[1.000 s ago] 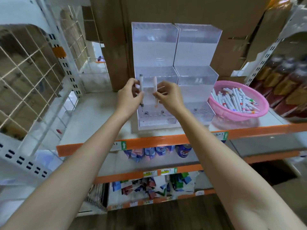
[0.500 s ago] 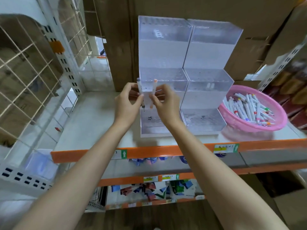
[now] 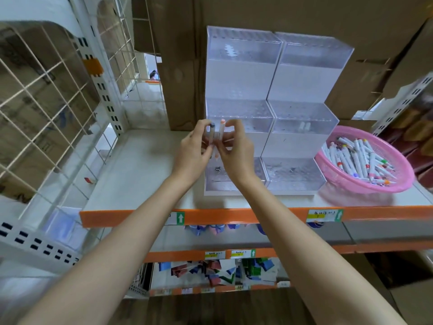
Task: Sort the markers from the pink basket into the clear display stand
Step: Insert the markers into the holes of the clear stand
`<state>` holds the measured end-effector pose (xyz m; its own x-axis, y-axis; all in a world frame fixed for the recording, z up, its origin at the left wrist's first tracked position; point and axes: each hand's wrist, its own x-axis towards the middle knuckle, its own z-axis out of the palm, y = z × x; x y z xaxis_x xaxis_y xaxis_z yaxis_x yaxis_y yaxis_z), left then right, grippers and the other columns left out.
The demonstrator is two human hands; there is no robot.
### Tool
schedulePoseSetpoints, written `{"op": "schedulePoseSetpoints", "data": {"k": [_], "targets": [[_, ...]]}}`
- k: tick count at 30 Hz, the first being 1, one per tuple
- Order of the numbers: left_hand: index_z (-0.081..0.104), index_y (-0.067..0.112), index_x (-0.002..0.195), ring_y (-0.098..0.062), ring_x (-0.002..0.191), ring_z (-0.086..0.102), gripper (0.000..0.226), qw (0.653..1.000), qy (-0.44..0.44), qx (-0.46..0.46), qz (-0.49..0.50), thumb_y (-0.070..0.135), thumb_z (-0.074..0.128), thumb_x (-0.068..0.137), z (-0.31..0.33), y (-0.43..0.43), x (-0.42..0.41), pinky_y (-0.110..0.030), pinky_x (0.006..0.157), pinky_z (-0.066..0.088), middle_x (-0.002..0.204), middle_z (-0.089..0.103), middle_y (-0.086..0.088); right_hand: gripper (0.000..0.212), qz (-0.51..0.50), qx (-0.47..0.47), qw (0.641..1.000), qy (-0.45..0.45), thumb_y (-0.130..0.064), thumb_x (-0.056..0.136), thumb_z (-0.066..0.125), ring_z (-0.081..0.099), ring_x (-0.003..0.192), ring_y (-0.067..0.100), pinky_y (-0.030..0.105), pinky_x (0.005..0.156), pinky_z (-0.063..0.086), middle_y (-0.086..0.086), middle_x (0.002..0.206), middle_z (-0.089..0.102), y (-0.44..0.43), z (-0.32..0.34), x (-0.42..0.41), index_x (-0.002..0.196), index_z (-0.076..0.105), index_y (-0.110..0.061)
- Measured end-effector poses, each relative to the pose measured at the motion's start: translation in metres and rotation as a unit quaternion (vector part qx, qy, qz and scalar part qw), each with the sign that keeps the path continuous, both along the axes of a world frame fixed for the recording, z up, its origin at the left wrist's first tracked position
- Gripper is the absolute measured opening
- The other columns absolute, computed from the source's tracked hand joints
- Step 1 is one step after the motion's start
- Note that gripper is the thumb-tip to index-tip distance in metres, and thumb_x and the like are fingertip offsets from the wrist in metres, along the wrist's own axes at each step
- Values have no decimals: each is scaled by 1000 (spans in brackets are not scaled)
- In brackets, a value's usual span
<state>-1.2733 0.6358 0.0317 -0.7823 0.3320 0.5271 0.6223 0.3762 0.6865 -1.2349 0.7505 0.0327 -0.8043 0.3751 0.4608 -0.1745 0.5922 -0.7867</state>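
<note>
Two clear stepped display stands stand side by side on the shelf. My left hand pinches a white marker with a grey cap, held upright. My right hand pinches a white marker with an orange cap, also upright and close beside the grey one. Both hands meet in front of the left stand's middle tier. The pink basket sits at the right with several white markers piled in it. Two markers stand in the right stand's middle tier.
The shelf has an orange front edge with price labels. Cardboard boxes stand behind the stands. A white wire grid panel closes the left side. Lower shelves hold packaged goods.
The two hands have moved closer together, so the two markers now stand almost side by side. The camera has shifted, and the stands appear lower and farther right.
</note>
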Motion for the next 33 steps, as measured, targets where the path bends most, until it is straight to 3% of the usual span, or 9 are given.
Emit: {"op": "schedulePoseSetpoints", "data": {"k": [3, 8, 12, 19, 26, 33], "targets": [[40, 30, 124, -14, 74, 63, 55, 1000, 6, -11, -9, 1, 63, 84, 2, 0, 0, -32, 71, 56, 81, 61, 0, 46, 10, 16, 1000, -8, 5, 84, 63, 66, 67, 15, 34, 66, 55, -18, 68, 58, 0, 3, 4, 119, 43, -19], [41, 35, 116, -15, 72, 60, 53, 999, 14, -28, -12, 0, 62, 83, 3, -1, 1, -36, 69, 56, 79, 55, 3, 61, 16, 61, 998, -30, 7, 83, 60, 67, 72, 20, 41, 69, 55, -1, 79, 68, 1, 3, 2, 115, 35, -39], [41, 33, 114, -21, 72, 62, 46, 998, 31, -46, -10, 1, 58, 85, 3, -3, -3, -40, 69, 54, 84, 61, -3, 59, 19, 65, 997, -38, 4, 83, 61, 66, 71, 19, 41, 68, 55, 0, 78, 68, 4, 6, 0, 115, 36, -40], [54, 5, 105, -29, 72, 63, 20, 987, 122, -106, 14, 5, 60, 86, 15, -4, -9, -36, 61, 51, 86, 65, -10, 51, 9, 103, 994, -31, -6, 88, 63, 67, 73, 22, 41, 68, 55, 3, 81, 71, 8, 9, 1, 115, 34, -37], [54, 4, 103, -36, 70, 63, 17, 987, 100, -129, 15, 5, 57, 87, 30, 1, -11, -38, 61, 49, 76, 67, -14, 34, 19, 114, 993, -20, -14, 92, 61, 65, 65, 24, 42, 63, 55, 4, 72, 68, 9, 12, 1, 115, 41, -28], [51, 11, 102, -34, 68, 62, 17, 982, 75, -173, 0, 8, 57, 86, 38, 2, -14, -39, 64, 52, 73, 66, -11, 35, 22, 137, 990, -23, -10, 90, 63, 65, 71, 24, 44, 68, 57, 6, 79, 66, 10, 14, 0, 118, 45, -19]]}}
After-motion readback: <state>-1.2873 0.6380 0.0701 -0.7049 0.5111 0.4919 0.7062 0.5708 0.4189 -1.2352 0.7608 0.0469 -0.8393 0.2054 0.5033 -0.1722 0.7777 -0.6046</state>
